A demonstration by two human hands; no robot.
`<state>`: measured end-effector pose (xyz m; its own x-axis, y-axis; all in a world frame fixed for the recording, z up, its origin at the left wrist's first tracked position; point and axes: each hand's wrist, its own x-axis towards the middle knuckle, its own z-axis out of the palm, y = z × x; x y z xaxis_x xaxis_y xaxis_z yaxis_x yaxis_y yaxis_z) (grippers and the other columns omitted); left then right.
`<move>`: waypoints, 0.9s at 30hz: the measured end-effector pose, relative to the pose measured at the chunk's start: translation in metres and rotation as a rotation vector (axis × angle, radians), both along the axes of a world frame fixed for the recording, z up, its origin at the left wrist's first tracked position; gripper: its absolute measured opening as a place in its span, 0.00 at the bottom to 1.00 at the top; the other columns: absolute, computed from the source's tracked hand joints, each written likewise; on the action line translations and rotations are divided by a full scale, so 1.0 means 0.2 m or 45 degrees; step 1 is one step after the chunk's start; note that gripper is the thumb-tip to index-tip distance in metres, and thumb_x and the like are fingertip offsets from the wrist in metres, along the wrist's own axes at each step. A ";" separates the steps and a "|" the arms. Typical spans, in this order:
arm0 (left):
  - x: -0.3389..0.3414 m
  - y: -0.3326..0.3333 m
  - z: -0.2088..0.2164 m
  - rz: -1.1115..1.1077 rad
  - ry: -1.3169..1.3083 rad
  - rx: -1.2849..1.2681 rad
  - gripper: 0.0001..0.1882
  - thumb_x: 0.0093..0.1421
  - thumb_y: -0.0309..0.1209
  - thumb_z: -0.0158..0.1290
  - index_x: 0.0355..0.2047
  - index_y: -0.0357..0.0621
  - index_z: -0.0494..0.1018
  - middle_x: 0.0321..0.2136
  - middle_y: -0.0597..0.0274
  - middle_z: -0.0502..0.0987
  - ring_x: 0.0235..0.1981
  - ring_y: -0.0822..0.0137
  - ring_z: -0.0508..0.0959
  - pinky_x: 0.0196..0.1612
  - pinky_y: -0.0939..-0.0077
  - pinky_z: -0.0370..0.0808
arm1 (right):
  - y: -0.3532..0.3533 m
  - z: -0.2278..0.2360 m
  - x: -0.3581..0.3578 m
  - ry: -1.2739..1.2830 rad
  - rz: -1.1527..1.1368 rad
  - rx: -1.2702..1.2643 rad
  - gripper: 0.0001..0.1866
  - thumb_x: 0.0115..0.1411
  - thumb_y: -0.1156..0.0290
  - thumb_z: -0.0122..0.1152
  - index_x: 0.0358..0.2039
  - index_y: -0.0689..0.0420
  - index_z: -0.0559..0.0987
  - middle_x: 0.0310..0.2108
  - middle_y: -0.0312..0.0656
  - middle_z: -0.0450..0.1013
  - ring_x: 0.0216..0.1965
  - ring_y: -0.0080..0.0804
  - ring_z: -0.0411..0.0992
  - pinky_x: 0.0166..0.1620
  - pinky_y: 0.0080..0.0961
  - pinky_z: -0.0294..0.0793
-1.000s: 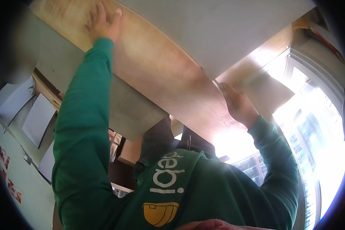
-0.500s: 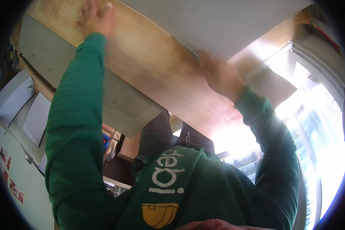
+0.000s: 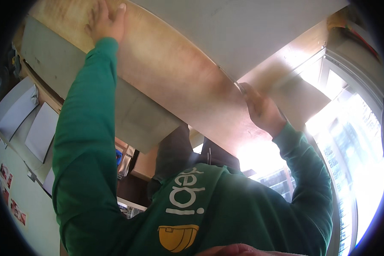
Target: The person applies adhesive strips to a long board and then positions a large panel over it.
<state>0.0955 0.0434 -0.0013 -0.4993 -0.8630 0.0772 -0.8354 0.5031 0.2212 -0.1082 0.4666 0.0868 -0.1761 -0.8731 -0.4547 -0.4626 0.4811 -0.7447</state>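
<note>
Left grip (image 3: 106, 24), 11 o'clock: fingers apart, on the wooden board (image 3: 170, 64). Right grip (image 3: 263, 110), between 2 and 3 o'clock: fingers curled at the board's far edge; cannot tell whether clamped. Board: 10 to 4 o'clock, overlapping a grey surface (image 3: 145, 117). Room: bright window (image 3: 354, 170), 3 to 4 o'clock; white panels (image 3: 17, 109), 9 o'clock.
</note>
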 end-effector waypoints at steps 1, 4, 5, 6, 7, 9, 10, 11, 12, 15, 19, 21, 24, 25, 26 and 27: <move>0.01 0.01 0.00 0.002 0.000 0.000 0.44 0.60 0.64 0.42 0.68 0.51 0.53 0.70 0.63 0.49 0.71 0.58 0.43 0.69 0.49 0.34 | 0.02 0.01 0.01 -0.013 -0.024 0.025 0.17 0.62 0.77 0.48 0.53 0.58 0.68 0.30 0.55 0.75 0.32 0.54 0.74 0.35 0.42 0.73; 0.00 0.02 0.00 0.024 -0.020 0.015 0.44 0.60 0.63 0.42 0.68 0.51 0.53 0.70 0.63 0.49 0.71 0.59 0.43 0.69 0.50 0.34 | 0.10 0.01 0.00 -0.131 -0.236 0.056 0.14 0.63 0.74 0.50 0.50 0.59 0.70 0.26 0.52 0.72 0.29 0.47 0.73 0.34 0.36 0.71; -0.01 0.01 0.01 0.025 -0.006 0.024 0.43 0.59 0.63 0.43 0.68 0.51 0.53 0.70 0.63 0.49 0.71 0.59 0.43 0.69 0.49 0.34 | 0.09 0.03 0.00 -0.239 -0.428 0.070 0.13 0.63 0.72 0.52 0.47 0.60 0.71 0.23 0.50 0.70 0.26 0.42 0.72 0.33 0.33 0.70; -0.01 0.01 0.01 0.025 0.008 0.033 0.43 0.59 0.63 0.43 0.68 0.51 0.53 0.70 0.63 0.49 0.71 0.59 0.43 0.69 0.49 0.33 | 0.08 0.03 -0.01 -0.240 -0.425 0.066 0.13 0.63 0.72 0.52 0.47 0.60 0.71 0.23 0.50 0.70 0.26 0.42 0.72 0.33 0.33 0.70; -0.01 0.01 0.01 0.027 0.008 0.029 0.43 0.59 0.63 0.43 0.68 0.51 0.53 0.70 0.63 0.49 0.71 0.59 0.43 0.69 0.49 0.33 | 0.06 0.04 -0.02 -0.212 -0.464 0.160 0.12 0.61 0.71 0.56 0.44 0.61 0.72 0.22 0.46 0.68 0.25 0.36 0.69 0.32 0.30 0.69; 0.00 0.01 0.01 0.029 -0.011 -0.006 0.43 0.59 0.63 0.43 0.68 0.52 0.53 0.70 0.64 0.49 0.71 0.59 0.44 0.69 0.48 0.35 | 0.04 0.05 -0.03 -0.174 -0.507 0.230 0.11 0.60 0.70 0.59 0.41 0.61 0.72 0.21 0.42 0.65 0.25 0.29 0.66 0.32 0.27 0.68; 0.00 0.02 0.00 0.028 -0.003 -0.018 0.43 0.59 0.63 0.43 0.68 0.52 0.53 0.70 0.64 0.49 0.71 0.59 0.44 0.69 0.48 0.35 | 0.07 0.02 -0.03 -0.201 -0.537 0.322 0.12 0.58 0.70 0.61 0.38 0.61 0.72 0.21 0.40 0.64 0.25 0.27 0.64 0.32 0.26 0.67; -0.01 0.03 0.00 0.030 -0.050 -0.012 0.44 0.59 0.62 0.43 0.69 0.51 0.52 0.70 0.62 0.49 0.71 0.58 0.44 0.69 0.47 0.35 | 0.08 -0.03 -0.03 -0.230 -0.568 0.403 0.13 0.56 0.69 0.64 0.36 0.62 0.72 0.22 0.37 0.63 0.26 0.24 0.62 0.32 0.24 0.67; -0.01 0.01 0.02 0.042 -0.095 -0.026 0.44 0.58 0.61 0.43 0.69 0.50 0.51 0.70 0.60 0.49 0.71 0.56 0.45 0.69 0.46 0.36 | 0.09 -0.06 -0.02 -0.228 -0.559 0.359 0.13 0.56 0.69 0.64 0.36 0.62 0.72 0.22 0.37 0.63 0.26 0.24 0.62 0.32 0.24 0.67; -0.02 0.02 0.01 0.066 -0.171 -0.043 0.44 0.58 0.62 0.44 0.69 0.51 0.51 0.70 0.61 0.50 0.71 0.57 0.45 0.69 0.46 0.37 | 0.18 -0.07 0.07 -0.153 -0.657 0.160 0.11 0.56 0.69 0.65 0.34 0.61 0.73 0.23 0.35 0.66 0.26 0.23 0.63 0.32 0.23 0.67; -0.01 0.02 0.03 0.089 -0.075 -0.113 0.43 0.59 0.61 0.45 0.68 0.54 0.54 0.70 0.65 0.50 0.71 0.59 0.47 0.69 0.46 0.37 | 0.27 -0.04 0.15 -0.228 -0.841 0.390 0.12 0.57 0.65 0.64 0.35 0.61 0.75 0.24 0.37 0.69 0.28 0.25 0.68 0.33 0.25 0.68; -0.01 0.03 0.06 0.070 -0.067 -0.073 0.42 0.59 0.60 0.46 0.67 0.51 0.56 0.69 0.63 0.51 0.71 0.59 0.47 0.69 0.46 0.37 | 0.29 -0.05 0.17 -0.177 -0.762 0.453 0.13 0.58 0.64 0.63 0.37 0.61 0.76 0.25 0.38 0.71 0.29 0.27 0.69 0.34 0.25 0.69; 0.01 0.01 0.11 0.118 0.126 0.051 0.40 0.58 0.53 0.53 0.65 0.46 0.58 0.68 0.56 0.53 0.70 0.57 0.49 0.70 0.52 0.44 | 0.31 -0.06 0.22 -0.254 -0.844 0.539 0.17 0.58 0.61 0.63 0.41 0.62 0.77 0.27 0.41 0.75 0.30 0.30 0.72 0.36 0.27 0.71; 0.03 0.02 0.12 0.117 0.135 0.038 0.40 0.58 0.53 0.53 0.65 0.46 0.58 0.68 0.56 0.53 0.70 0.57 0.49 0.70 0.52 0.44 | 0.35 -0.09 0.24 -0.162 -0.852 0.436 0.18 0.58 0.61 0.63 0.41 0.62 0.78 0.28 0.43 0.76 0.30 0.31 0.73 0.37 0.29 0.72; 0.07 0.02 0.12 0.296 0.347 0.041 0.39 0.58 0.48 0.56 0.65 0.43 0.58 0.67 0.51 0.54 0.69 0.54 0.51 0.69 0.55 0.48 | 0.36 -0.10 0.26 -0.072 -0.855 0.331 0.19 0.58 0.60 0.64 0.42 0.63 0.78 0.29 0.45 0.77 0.30 0.31 0.74 0.37 0.30 0.73; 0.10 0.03 0.14 0.475 0.554 0.046 0.39 0.57 0.43 0.59 0.64 0.40 0.58 0.66 0.47 0.56 0.68 0.52 0.53 0.68 0.59 0.52 | 0.34 -0.06 0.27 -0.073 -0.848 0.318 0.19 0.58 0.60 0.64 0.42 0.63 0.78 0.29 0.45 0.77 0.30 0.31 0.74 0.37 0.30 0.73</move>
